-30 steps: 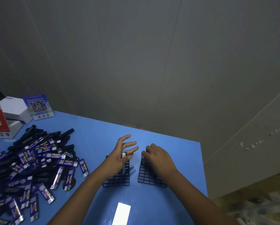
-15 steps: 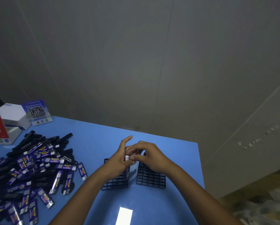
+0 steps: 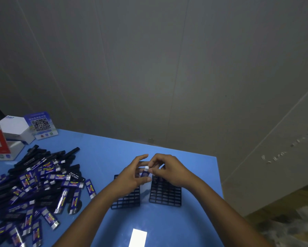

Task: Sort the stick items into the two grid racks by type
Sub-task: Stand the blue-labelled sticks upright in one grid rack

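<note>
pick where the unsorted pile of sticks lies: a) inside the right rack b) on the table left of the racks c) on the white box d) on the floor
b: the pile of sticks lies on the blue table, left of both grid racks.

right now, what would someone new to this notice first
Probably the two hands meeting over the middle of the blue table: the left hand and right hand both hold one small blue stick with a white cap, just above two black grid racks standing side by side. Next, the big heap of blue-labelled and black sticks spread over the table's left side.
</note>
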A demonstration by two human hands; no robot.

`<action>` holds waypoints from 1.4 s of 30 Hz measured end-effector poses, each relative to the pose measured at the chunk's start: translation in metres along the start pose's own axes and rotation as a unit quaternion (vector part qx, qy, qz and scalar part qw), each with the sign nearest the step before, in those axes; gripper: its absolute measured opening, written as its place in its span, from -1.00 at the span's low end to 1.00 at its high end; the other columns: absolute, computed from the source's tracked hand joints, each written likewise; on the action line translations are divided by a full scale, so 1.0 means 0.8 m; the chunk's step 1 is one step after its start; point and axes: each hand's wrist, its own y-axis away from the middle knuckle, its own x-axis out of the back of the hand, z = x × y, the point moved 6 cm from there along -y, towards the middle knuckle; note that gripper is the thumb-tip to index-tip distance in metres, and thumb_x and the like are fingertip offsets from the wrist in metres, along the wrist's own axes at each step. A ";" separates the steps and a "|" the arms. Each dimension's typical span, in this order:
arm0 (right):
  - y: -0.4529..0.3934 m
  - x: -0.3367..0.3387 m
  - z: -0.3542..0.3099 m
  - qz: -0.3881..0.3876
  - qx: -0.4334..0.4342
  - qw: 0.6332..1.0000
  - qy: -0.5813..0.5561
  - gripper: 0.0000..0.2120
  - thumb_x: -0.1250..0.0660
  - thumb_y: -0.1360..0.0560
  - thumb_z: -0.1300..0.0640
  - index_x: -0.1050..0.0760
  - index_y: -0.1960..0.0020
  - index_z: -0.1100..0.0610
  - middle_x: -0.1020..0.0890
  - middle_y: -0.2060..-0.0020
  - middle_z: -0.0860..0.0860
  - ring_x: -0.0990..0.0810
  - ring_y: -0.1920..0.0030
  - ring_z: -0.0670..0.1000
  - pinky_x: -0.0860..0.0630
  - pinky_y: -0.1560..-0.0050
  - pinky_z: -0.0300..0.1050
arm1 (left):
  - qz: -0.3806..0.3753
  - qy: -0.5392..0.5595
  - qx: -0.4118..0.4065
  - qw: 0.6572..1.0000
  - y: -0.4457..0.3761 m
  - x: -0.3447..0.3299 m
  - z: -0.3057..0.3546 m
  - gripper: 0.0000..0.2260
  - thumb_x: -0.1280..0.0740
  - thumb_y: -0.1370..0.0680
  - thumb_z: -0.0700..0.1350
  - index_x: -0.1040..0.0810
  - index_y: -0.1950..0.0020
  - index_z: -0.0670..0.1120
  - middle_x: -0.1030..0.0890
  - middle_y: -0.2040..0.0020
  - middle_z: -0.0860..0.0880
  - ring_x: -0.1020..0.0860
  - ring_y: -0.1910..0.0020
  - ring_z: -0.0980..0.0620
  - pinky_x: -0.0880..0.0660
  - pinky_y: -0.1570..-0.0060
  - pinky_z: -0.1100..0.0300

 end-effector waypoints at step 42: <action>0.017 -0.018 0.058 0.035 -0.049 0.906 0.419 -0.90 -0.25 -0.53 0.29 -0.45 0.15 0.15 -0.51 0.11 0.06 -0.48 0.03 0.08 -0.26 0.26 -0.09 | 0.136 -0.493 -0.019 0.859 0.008 0.015 -0.042 -0.37 -0.22 -0.62 0.03 0.01 -0.60 -0.09 -0.06 -0.59 -0.08 -0.05 -0.57 -0.03 0.08 -0.55 0.05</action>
